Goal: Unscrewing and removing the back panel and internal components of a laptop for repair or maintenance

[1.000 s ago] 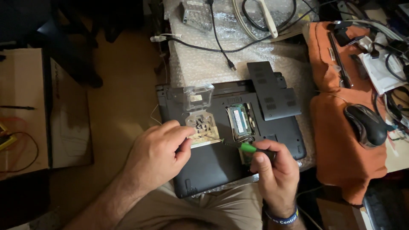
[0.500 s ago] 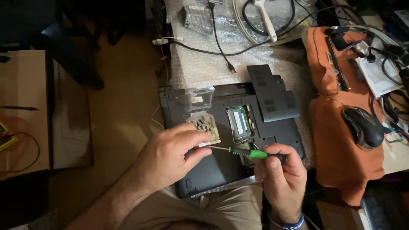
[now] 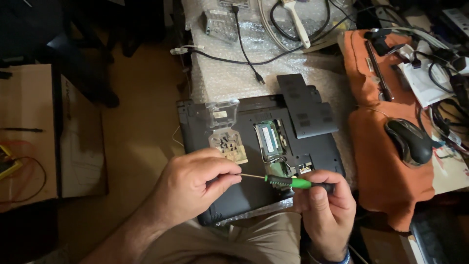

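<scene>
Right hand closed around the black grip of a green-collared screwdriver, held nearly level above the near edge of an upturned laptop. Left hand closed, with thumb and forefinger pinching the tip of the thin metal shaft. One second earlier the left hand lay over the laptop base and only a green stub showed at the right hand; the shaft has since been drawn out between the hands, and the left fingers have moved from the case to the tip. Judged from this, the tool is being readied or its tip attended to, not driven into a screw. Beyond the hands: an open memory bay, a small clear-plastic part lying on the base, and a detached black cover panel resting on the far corner. The laptop sits on bubble wrap on the bench; an orange cloth with a mouse lies to the right.
</scene>
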